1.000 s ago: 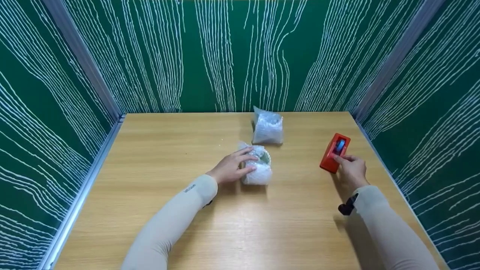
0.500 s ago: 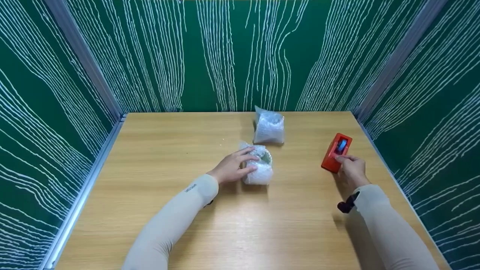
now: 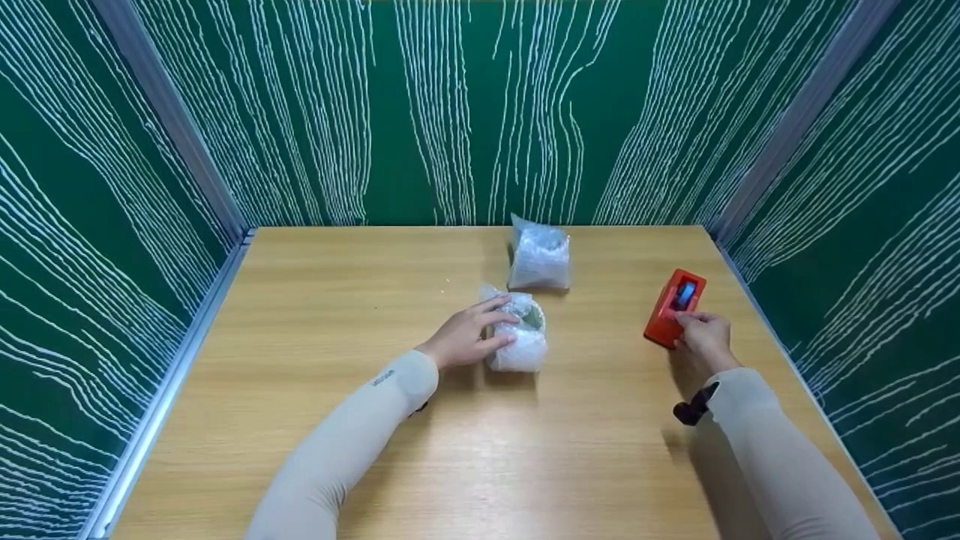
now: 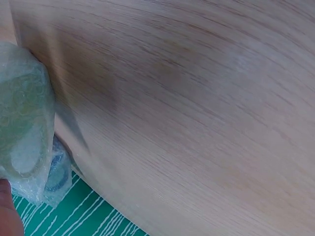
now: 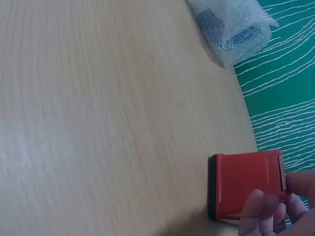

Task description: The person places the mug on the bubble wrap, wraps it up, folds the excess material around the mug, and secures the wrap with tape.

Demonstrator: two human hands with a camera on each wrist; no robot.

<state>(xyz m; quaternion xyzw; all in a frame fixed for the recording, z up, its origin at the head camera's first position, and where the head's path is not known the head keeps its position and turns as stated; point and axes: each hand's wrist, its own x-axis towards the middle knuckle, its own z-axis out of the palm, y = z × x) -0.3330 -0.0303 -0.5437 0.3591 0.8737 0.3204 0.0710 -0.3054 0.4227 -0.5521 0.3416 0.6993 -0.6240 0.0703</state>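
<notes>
My left hand (image 3: 469,334) lies over the left side of a bubble-wrapped bundle (image 3: 525,354) on the table, its fingers spread across the wrap and thumb at the lower side. Something greenish shows through the plastic, and the left wrist view catches the bundle (image 4: 24,113) at its left edge. Farther right, my right hand (image 3: 706,341) holds the near end of a red tape dispenser (image 3: 664,324), which carries a small blue-looking roll. In the right wrist view the thumb is right at the toothed cutter and the fingers (image 5: 253,209) lie against the red side (image 5: 241,182).
Behind the first bundle stands a second bubble-wrapped bundle (image 3: 541,261), near the back edge of the wooden table (image 3: 337,300). Green walls (image 3: 420,112) with white wavy lines enclose the table on the back and both sides, with grey metal posts (image 3: 169,112) at the corners.
</notes>
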